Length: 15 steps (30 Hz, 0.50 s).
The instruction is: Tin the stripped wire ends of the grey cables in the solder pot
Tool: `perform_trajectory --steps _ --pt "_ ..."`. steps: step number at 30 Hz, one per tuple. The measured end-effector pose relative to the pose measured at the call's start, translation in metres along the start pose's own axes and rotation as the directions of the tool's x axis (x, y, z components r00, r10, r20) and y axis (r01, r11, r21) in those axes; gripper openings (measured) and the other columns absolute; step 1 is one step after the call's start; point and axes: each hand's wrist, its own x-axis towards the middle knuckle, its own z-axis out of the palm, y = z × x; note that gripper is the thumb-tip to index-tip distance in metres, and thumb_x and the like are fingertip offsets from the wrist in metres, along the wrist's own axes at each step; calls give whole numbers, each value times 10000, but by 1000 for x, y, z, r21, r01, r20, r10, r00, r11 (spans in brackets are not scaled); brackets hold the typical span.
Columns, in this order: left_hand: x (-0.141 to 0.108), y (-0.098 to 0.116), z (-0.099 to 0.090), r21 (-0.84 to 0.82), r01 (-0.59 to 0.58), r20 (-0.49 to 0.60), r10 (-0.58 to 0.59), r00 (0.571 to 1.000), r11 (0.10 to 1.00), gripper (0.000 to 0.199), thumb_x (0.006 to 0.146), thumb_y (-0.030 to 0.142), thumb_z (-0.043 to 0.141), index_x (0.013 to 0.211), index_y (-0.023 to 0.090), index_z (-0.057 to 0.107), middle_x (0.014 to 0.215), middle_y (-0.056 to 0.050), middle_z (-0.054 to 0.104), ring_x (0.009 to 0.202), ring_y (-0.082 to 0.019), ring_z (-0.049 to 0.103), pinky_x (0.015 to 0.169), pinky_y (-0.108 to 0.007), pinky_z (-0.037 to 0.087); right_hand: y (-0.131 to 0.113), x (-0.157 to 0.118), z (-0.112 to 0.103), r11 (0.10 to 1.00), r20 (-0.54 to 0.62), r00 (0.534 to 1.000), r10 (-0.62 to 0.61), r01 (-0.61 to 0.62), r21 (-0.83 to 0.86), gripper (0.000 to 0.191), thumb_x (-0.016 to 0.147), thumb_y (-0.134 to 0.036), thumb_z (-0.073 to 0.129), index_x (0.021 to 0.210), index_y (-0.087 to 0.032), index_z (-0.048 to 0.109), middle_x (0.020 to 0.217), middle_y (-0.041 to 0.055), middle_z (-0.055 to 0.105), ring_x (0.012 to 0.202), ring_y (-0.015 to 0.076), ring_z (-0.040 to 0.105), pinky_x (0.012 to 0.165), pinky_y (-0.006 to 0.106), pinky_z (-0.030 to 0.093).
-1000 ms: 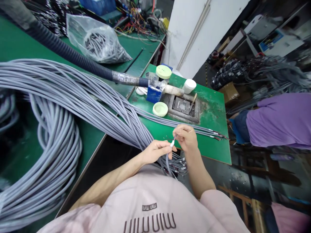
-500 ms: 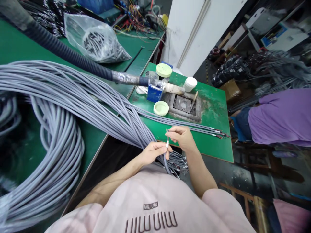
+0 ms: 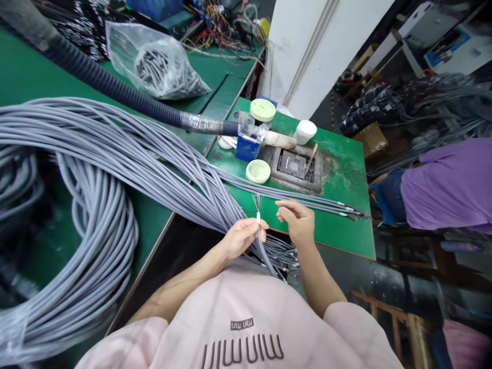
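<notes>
My left hand (image 3: 244,237) pinches a grey cable (image 3: 265,254) just below its stripped end, thumb on top. A white sleeve (image 3: 259,217) sits at the end of the cable jacket. From it several thin coloured wires (image 3: 257,202) fan out, pointing away from me. My right hand (image 3: 299,220) hovers to the right of these wires, apart from them, fingers loosely bent with a gap to the thumb and nothing seen between them. Under my hands hang more grey cable ends (image 3: 282,253), partly hidden by my left hand.
A thick cable bundle (image 3: 161,169) crosses the bench from the left. Several finished cable ends (image 3: 338,207) lie on the green board (image 3: 346,174). Behind them are a green lid (image 3: 258,171), a recessed metal pot (image 3: 294,164), a white cup (image 3: 305,131) and a hose (image 3: 154,105). A person in purple (image 3: 449,187) is at right.
My right hand has let go of the wires and moved right. The wires, twisted together or bunched before, now stand fanned out. My left hand has shifted slightly left with the cable.
</notes>
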Motion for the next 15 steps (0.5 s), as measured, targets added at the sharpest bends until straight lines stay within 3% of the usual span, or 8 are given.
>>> perform_trajectory --steps 3,6,8,11,15 --pt "1 2 -1 -52 14 -13 -15 1000 999 393 661 490 784 806 132 712 566 -26 624 566 -126 559 591 -255 432 0 -7 -8 953 86 967 -240 251 -169 144 812 -207 640 896 -259 745 778 12 690 678 147 611 631 305 513" --pt "2 5 0 -108 19 -25 -22 999 994 385 657 472 795 797 122 717 583 -30 641 576 -122 575 598 -240 446 1 -16 -14 821 284 848 -448 515 -245 284 838 -132 595 1056 -280 702 882 36 693 804 173 626 716 347 531" --pt "5 8 2 -151 6 -50 -13 999 989 368 657 452 801 786 119 712 606 -27 649 585 -114 583 613 -232 460 2 -20 -16 711 398 757 -518 640 -292 383 848 -96 557 1156 -300 655 1013 55 684 924 192 628 794 382 537" --pt "10 14 8 -196 -39 -94 21 995 980 324 666 417 802 775 130 697 648 -8 649 591 -96 580 606 -212 464 3 -22 -13 544 510 649 -564 757 -363 406 867 -106 529 1202 -312 630 1253 81 616 1160 237 562 930 448 507" --pt "18 22 14 -85 -118 -80 111 991 989 364 730 486 730 819 136 693 677 -10 644 586 -100 567 579 -223 454 0 -8 -9 458 537 587 -605 809 -368 368 864 -176 604 1205 -312 632 1307 74 602 1284 262 483 991 462 486"
